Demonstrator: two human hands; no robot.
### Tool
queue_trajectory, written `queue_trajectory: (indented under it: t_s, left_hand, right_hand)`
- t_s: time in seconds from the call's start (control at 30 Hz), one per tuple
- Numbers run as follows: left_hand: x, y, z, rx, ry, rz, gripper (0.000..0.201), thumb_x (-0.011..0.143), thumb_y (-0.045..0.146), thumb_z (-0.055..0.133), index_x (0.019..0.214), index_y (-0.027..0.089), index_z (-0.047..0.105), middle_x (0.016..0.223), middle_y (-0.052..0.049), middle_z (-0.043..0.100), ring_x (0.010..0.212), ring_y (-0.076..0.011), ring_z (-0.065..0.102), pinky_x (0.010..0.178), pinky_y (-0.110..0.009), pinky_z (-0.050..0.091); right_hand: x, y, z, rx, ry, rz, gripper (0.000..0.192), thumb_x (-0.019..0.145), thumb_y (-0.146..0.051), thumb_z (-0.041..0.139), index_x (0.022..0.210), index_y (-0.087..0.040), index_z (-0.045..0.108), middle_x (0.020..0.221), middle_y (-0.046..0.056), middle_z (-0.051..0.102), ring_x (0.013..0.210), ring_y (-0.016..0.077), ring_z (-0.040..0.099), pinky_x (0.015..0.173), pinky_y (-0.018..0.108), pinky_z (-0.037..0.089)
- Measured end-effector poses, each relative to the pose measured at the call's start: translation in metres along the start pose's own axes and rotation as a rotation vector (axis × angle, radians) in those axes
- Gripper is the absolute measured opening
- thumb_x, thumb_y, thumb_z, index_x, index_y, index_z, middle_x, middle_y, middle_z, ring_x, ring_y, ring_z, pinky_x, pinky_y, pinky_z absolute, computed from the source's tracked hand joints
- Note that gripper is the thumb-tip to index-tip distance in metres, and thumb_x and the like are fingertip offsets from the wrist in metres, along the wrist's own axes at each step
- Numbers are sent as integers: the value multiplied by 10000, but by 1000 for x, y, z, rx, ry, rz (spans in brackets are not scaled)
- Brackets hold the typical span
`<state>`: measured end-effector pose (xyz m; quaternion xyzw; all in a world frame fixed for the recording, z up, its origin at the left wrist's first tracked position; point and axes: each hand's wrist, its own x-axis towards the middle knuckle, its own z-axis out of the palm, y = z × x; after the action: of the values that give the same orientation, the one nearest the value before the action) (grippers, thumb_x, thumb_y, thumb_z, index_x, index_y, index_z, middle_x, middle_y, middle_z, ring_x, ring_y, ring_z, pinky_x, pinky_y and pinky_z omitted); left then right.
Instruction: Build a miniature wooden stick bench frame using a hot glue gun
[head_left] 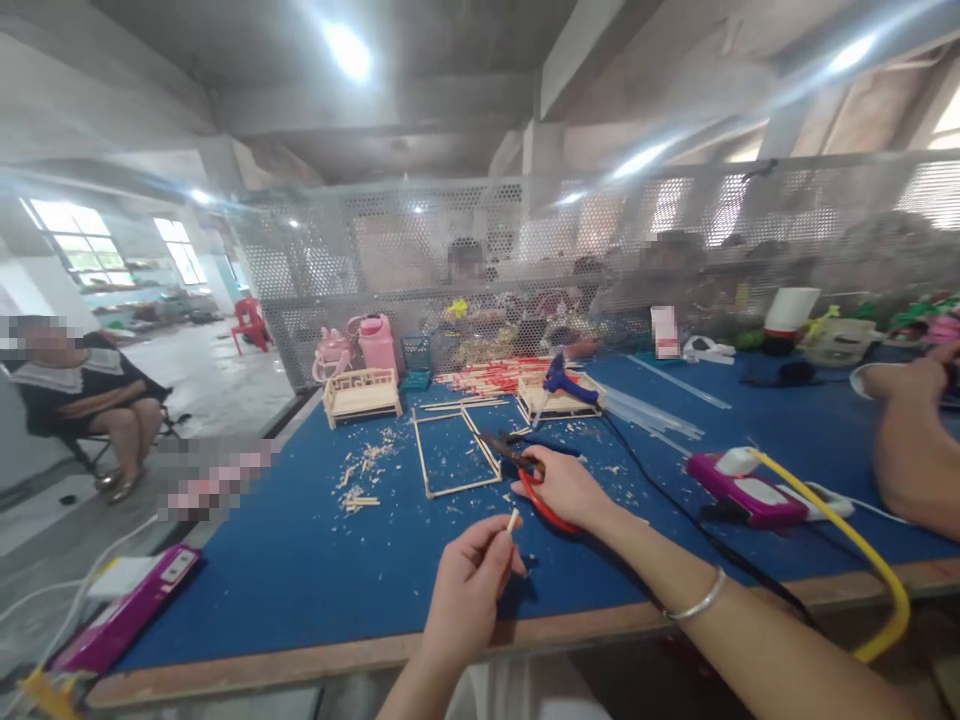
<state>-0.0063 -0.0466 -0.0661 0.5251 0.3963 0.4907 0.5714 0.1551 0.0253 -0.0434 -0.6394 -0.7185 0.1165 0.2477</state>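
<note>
Between thumb and fingers, my left hand (474, 580) pinches a short wooden stick (513, 520) near the table's front edge. My right hand (562, 487) is wrapped round the red handles of a pair of pliers (544, 497), whose dark jaws point left over a frame of thin sticks (459, 490). That rectangular frame lies flat on the blue tabletop. Behind my right hand, a blue glue gun (566, 382) rests on a small wooden stick-built piece (536, 398). A similar little bench-shaped piece (363, 396) stands at the back left.
Cut stick scraps (367, 465) litter the left of the blue table (300, 570). Red-tipped sticks (499, 375) pile up behind, before a perforated metal screen (390, 240). Purple power strips (750, 490) lie at right and left. Another person's arm (911, 450) reaches in at right; someone sits far left.
</note>
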Motion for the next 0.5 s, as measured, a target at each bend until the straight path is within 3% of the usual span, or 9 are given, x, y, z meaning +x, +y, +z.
queue_trajectory:
  t_s: [0.13, 0.23, 0.33, 0.43, 0.5]
  left_hand:
    - [-1, -5, -3, 63, -6, -13, 562, 699, 591, 630, 1013, 127, 678, 558, 25, 527, 431, -40, 298, 432, -191, 233]
    - [-1, -7, -4, 146, -17, 5, 501, 774, 543, 577, 1057, 142, 679, 604, 5, 550, 474, -58, 347, 464, -195, 285]
    - [-2, -6, -4, 284, -18, 143, 392, 849, 458, 508, 1052, 179, 695, 700, -27, 595, 577, -100, 456, 546, -215, 379]
    - [-4, -5, -3, 448, -36, 324, 318, 878, 366, 475, 1030, 214, 709, 756, -43, 609, 700, -144, 538, 647, -245, 444]
    - [-7, -5, -2, 517, -31, 355, 305, 879, 327, 470, 1052, 223, 699, 771, -49, 624, 726, -155, 567, 675, -258, 470]
  right_hand:
    - [-4, 14, -10, 55, 43, 155, 278, 796, -316, 582, 1037, -180, 609, 955, 91, 715, 859, 219, 666, 707, 264, 456]
    - [-7, 40, -25, -142, 16, 301, 308, 861, -329, 459, 1065, -142, 592, 1010, 161, 697, 912, 270, 665, 714, 310, 456]
    - [-6, 57, -45, -361, -97, 394, 396, 871, -351, 439, 1132, -77, 556, 1007, 222, 680, 904, 306, 667, 670, 337, 459]
    - [-1, 51, -67, -461, -154, 347, 343, 824, -301, 523, 1079, -85, 599, 1048, 233, 660, 965, 343, 638, 706, 371, 454]
    - [4, 35, -78, -457, -117, 188, 276, 814, -217, 510, 1051, -123, 618, 1050, 202, 665, 966, 330, 632, 731, 382, 448]
